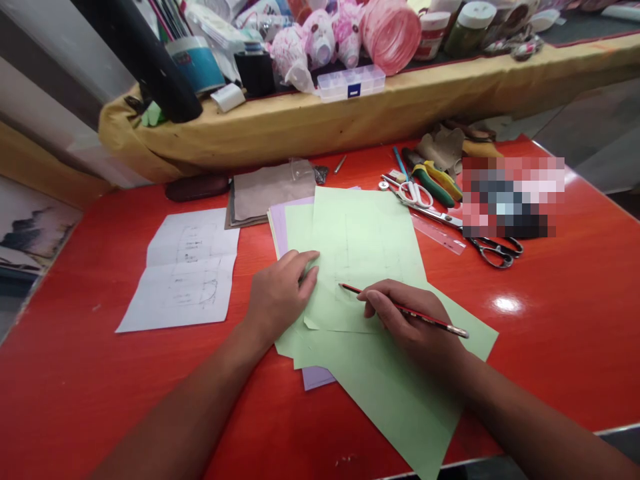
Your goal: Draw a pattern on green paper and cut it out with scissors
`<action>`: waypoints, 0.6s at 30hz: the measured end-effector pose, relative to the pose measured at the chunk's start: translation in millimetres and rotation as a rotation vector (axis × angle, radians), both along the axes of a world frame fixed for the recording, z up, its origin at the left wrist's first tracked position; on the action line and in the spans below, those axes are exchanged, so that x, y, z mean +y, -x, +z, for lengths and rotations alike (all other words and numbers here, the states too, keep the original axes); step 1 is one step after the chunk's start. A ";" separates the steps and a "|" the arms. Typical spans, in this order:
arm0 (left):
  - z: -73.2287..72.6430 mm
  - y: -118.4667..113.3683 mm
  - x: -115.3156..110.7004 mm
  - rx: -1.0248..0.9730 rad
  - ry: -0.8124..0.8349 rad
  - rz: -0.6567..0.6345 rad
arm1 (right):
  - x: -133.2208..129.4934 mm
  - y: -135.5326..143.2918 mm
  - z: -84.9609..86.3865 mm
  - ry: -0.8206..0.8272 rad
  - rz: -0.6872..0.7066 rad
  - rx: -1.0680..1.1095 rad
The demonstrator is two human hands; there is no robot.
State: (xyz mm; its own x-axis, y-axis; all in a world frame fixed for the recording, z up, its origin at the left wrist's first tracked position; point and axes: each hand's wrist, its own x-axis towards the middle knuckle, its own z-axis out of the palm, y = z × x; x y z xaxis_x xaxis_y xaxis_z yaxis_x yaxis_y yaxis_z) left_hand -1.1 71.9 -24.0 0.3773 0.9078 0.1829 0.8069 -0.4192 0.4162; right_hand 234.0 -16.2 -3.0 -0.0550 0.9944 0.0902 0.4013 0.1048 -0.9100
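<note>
My right hand (407,317) grips a red and black pencil (425,319), its tip close to the surface of a light green sheet (373,233). Faint pencil lines show on that sheet. My left hand (283,290) rests on the sheet's left edge, holding nothing, thumb and fingers apart. Beneath lie more green paper (395,400) and purple sheets (317,378), stacked at different angles. To the left, a creased white sheet (187,267) carries a pencil drawing with small markings.
Scissors with black handles (500,250), white-handled scissors (415,193) and green and yellow pliers (435,183) lie at the right. Grey-brown fabric pieces (267,190) and a dark case (197,188) sit behind. A cloth-edged shelf (300,127) holds jars and a plastic box (351,81).
</note>
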 end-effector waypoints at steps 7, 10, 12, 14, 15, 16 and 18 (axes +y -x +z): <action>-0.3 -0.2 0.0 -0.002 -0.005 -0.005 | -0.3 0.4 1.1 0.016 -0.015 0.000; 0.2 -0.4 0.0 0.002 -0.004 -0.004 | -0.6 0.8 2.4 0.014 -0.024 0.008; 0.4 -0.3 -0.1 0.000 -0.004 -0.002 | -0.9 0.9 2.9 0.011 -0.029 0.015; 0.2 -0.1 -0.2 -0.002 -0.005 0.001 | -1.2 1.0 3.1 0.010 -0.028 0.018; 0.0 0.0 -0.3 -0.002 -0.004 0.001 | -1.3 1.0 3.0 0.011 -0.027 0.018; -0.2 0.1 -0.3 -0.002 -0.004 0.000 | -1.4 1.0 2.8 0.012 -0.026 0.017; -0.6 0.4 -0.4 0.001 -0.006 -0.003 | -1.4 1.0 2.6 0.011 -0.027 0.014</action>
